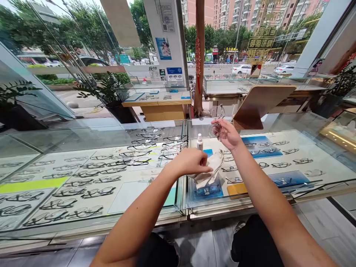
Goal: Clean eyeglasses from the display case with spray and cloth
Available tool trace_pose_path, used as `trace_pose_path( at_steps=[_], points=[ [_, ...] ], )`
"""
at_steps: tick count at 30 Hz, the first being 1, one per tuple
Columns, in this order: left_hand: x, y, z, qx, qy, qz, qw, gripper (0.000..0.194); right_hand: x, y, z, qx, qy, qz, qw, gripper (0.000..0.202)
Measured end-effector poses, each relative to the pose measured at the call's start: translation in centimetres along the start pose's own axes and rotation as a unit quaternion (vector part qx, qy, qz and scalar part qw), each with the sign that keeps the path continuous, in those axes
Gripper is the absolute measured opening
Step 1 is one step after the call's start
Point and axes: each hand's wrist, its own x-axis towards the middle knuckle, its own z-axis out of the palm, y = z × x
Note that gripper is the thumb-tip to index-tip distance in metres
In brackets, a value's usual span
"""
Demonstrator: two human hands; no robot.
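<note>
My right hand (228, 135) is raised over the glass counter, its fingers closed on a thin-framed pair of eyeglasses (214, 129); one temple sticks up above the hand. To the left and lower, my left hand (194, 162) has its fingers curled on a pale beige cloth (213, 170) that lies crumpled over the counter top. Just behind the left hand a small white bottle (199, 142) with a cap stands upright. The palm side of the left hand is hidden.
Rows of eyeglasses (100, 191) fill the display case below the glass top (125, 218). Several more pairs (143, 141) lie in a group left of the bottle. A brown tilted board, probably a mirror's back (261, 104), stands at the right rear. Potted plants (111, 92) stand beyond.
</note>
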Motion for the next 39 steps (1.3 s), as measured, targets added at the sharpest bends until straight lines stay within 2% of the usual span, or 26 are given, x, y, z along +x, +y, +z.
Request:
trace_pose_path(
  at_steps=[1,3,6,8,11,15,19,21,26,29,32,35,39],
  points=[
    [0.0,0.0,0.3,0.017,-0.038,-0.021,0.999,0.035,0.0,0.0,0.0,0.0,0.002,0.0,1.0,0.038],
    [0.0,-0.2,0.8,0.027,-0.08,-0.045,0.995,0.034,0.0,0.1,0.0,-0.002,0.003,0.0,1.0,0.036],
    [0.0,-0.7,1.0,0.006,-0.084,-0.035,0.996,0.025,0.0,0.1,0.0,0.0,0.003,0.001,1.0,0.036],
    [0.0,-1.1,0.4,-0.042,-0.076,-0.015,0.996,0.019,-0.1,0.0,0.1,0.004,0.003,0.004,1.0,0.039],
    [-0.2,-1.6,-1.1,-0.194,-0.037,0.027,0.98,0.017,-0.3,-0.3,0.3,0.01,-0.005,0.006,1.0,0.038],
    [-0.3,-2.3,-2.9,-0.393,0.063,0.02,0.917,0.03,-1.0,-0.7,0.7,0.024,-0.033,0.019,0.999,0.036],
    [0.1,-2.4,-2.9,-0.496,0.124,-0.002,0.86,0.031,-1.7,-0.7,1.5,0.029,-0.077,0.026,0.996,0.038],
    [0.3,-2.1,-2.7,-0.504,0.134,0.006,0.853,0.031,-1.8,-0.5,1.7,0.023,-0.1,0.036,0.994,0.038],
    [0.6,-1.9,-2.2,-0.464,0.138,0.004,0.875,0.025,-1.7,0.2,1.6,-0.002,-0.119,0.065,0.991,0.035],
    [0.9,-2.2,-1.8,-0.455,0.133,0.031,0.88,0.026,-1.8,0.2,1.6,-0.018,-0.118,0.067,0.991,0.036],
    [1.0,-2.3,-1.3,-0.482,0.125,0.052,0.866,0.029,-2.1,0.0,2.0,-0.029,-0.117,0.059,0.991,0.035],
    [1.0,-2.0,-1.1,-0.512,0.128,0.039,0.848,0.032,-2.3,-0.2,2.5,-0.038,-0.118,0.053,0.991,0.034],
    [0.9,-1.4,-1.2,-0.502,0.149,0.055,0.85,0.028,-2.3,-0.3,2.8,-0.025,-0.112,0.055,0.992,0.035]
  ],
)
